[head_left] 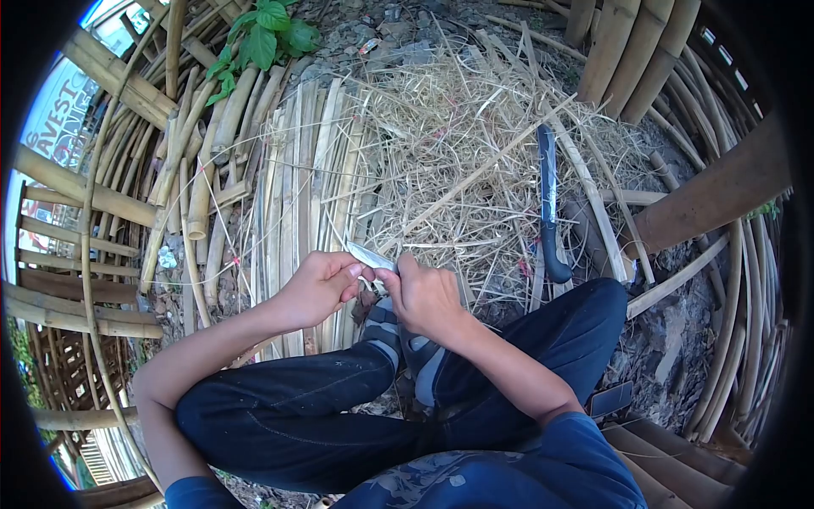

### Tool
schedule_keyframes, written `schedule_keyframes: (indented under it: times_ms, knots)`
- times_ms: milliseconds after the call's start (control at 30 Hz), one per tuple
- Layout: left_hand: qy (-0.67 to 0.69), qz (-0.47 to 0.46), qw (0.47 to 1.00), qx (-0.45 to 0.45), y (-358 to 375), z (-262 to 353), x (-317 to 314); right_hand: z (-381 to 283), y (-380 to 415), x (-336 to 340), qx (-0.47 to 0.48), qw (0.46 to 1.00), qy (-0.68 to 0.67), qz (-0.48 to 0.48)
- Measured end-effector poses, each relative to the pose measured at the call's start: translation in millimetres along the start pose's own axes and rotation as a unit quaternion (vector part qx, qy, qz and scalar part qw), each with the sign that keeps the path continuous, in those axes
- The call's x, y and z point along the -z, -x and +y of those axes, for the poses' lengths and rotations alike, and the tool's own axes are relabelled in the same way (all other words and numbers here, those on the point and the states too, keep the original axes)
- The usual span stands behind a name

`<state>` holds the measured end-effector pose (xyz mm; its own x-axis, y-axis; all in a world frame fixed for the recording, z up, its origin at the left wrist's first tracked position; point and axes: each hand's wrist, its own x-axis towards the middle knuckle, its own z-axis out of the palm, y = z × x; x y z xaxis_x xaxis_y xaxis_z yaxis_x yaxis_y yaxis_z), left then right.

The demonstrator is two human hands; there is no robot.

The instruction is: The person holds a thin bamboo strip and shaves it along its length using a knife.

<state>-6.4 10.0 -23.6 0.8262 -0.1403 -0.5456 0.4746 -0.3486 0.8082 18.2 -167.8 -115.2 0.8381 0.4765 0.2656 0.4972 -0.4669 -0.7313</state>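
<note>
My right hand [431, 293] is closed around the handle of a small knife, its thumb pressed forward toward my left fingers. The knife's pale blade [370, 257] points up and left, just above my left fingertips. My left hand [326, 287] is pinched closed on a thin bamboo strip [341, 236], its held part mostly hidden by the fingers. Both hands meet above my shoes, between my bent knees. Beyond them lie long, flat bamboo slats [292, 195] and a heap of thin bamboo shavings [449, 144].
A machete [549, 199] with a dark handle lies on the shavings at the right. Thick bamboo poles [712, 187] stand right, with a bamboo fence [110, 199] at left. A phone-like dark object [610, 399] rests beside my right thigh. A leafy plant [264, 38] grows at the back.
</note>
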Motion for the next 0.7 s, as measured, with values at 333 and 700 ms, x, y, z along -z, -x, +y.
schedule_keyframes:
  times_ms: [333, 700]
  knots:
    - [0.023, -0.03, 0.999, 0.016, 0, 0, 3, 23, 2, 0, 0.053, 0.992, 0.108, 0.045]
    - [-0.011, 0.018, 0.999, 0.025, 9, 7, 20, 50, -12, 53, -0.168, 0.971, -0.136, 0.103]
